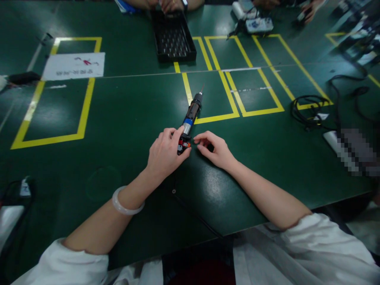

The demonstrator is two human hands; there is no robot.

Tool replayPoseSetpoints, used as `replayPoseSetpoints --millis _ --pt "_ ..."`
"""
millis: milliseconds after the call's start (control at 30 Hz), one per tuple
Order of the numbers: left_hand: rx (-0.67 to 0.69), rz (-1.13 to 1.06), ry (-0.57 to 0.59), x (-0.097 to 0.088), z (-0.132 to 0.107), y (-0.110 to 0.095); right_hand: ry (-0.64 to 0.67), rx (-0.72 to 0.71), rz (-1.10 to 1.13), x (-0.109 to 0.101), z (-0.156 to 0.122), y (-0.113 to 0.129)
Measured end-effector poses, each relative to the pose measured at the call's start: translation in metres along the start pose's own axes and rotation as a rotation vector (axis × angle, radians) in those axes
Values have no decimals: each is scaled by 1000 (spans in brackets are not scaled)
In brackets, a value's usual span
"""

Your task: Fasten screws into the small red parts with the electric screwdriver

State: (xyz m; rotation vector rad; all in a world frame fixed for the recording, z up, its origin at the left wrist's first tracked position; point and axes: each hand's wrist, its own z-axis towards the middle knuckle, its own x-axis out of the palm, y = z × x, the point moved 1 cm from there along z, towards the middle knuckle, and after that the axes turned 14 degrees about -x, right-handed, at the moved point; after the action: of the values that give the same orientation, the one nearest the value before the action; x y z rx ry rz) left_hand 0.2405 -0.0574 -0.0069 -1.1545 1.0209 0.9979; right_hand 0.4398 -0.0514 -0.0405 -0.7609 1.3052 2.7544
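Note:
An electric screwdriver (192,113) lies aslant on the green table, its thin bit pointing away from me. Its body shows dark, blue and silver sections, and its near end is uncovered, with red and orange parts (184,145). My left hand (166,152) grips that near end, fingers over the top and thumb at the side. Just right of the same end, my right hand (216,150) has its thumb and forefinger drawn together; whatever lies between them is too small to make out. A small ring-shaped piece (173,191) rests nearer to me, beside a black cable (198,218).
Across the table stands a black tray (177,57), with another person's hands (170,5) behind it. Yellow tape outlines (263,112) mark the tabletop. A coiled black cable (308,109) lies right, and a white paper sign (74,65) left.

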Motion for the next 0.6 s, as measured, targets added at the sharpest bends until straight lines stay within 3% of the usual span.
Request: replayPoseSetpoints --millis 133,267,367,600 --pt "7 33 7 -3 0 7 -27 40 33 -1 0 -2" --pt "-34 74 8 -8 1 29 -11 78 30 -3 1 -1" --pt "-124 80 26 -14 5 57 8 80 26 -3 2 -1" --pt "-479 99 19 -41 21 140 9 65 9 -5 1 -1"
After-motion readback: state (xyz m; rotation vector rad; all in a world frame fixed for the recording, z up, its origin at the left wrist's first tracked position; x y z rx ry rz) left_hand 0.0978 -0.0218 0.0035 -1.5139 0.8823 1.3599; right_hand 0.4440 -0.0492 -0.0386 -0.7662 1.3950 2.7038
